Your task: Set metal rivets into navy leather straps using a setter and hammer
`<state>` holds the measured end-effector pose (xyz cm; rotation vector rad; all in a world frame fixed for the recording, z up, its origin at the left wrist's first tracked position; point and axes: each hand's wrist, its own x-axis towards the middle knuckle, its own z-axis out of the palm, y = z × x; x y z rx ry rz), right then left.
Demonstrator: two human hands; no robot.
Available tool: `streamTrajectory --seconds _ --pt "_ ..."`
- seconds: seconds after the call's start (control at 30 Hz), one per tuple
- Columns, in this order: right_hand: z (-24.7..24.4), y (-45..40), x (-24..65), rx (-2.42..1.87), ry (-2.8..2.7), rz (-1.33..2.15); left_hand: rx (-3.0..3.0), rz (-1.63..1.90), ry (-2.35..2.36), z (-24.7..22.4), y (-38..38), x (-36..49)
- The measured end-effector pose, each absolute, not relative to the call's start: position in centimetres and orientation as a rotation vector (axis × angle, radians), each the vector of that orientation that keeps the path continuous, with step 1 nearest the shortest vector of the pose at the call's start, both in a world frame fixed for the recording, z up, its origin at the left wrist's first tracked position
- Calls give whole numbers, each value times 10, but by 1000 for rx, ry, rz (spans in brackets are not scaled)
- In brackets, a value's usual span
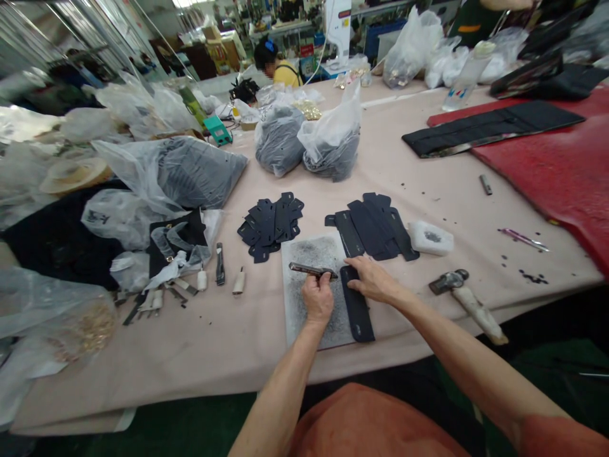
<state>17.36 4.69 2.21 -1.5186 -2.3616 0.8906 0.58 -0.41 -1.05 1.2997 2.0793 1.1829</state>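
My left hand (318, 298) is closed round a slim metal tool, perhaps a hand punch (299, 269), held nearly level above a pale board (295, 317) covered in dark marks. My right hand (375, 279) has its thumb and fingers on the upper end of a long black strip (359, 314) with rounded corners. That strip lies along the board's right edge. Beyond the board are two piles of similar black pieces, a fanned left pile (271, 222) and a right pile (375, 225). Part of the strip's top end is hidden by my fingers.
A hammer (469, 301), a white block (431, 238), a pen (523, 239) and small black bits lie to the right. Several hand tools (219, 263) and plastic bags (190, 168) crowd the left. Filled bags (330, 146) stand behind. A person (285, 73) sits across the table.
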Motion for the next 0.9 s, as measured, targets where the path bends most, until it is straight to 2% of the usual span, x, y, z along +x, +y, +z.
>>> streamTrajectory --seconds 0.23,0.43,0.53,0.73,0.9 --pt "26 70 194 -1756 -2151 991 1180 1294 1988 -16 -5 2" --pt "25 52 250 -1725 -909 1164 793 1573 1757 -13 -3 -10" --pt "20 16 238 -1667 -619 1215 910 1545 1776 -4 -4 -11" --pt "8 -65 187 -1763 -632 1419 1213 1293 1821 4 0 3" --pt "2 -85 183 -1732 -912 1523 1295 1188 1845 2 10 8"
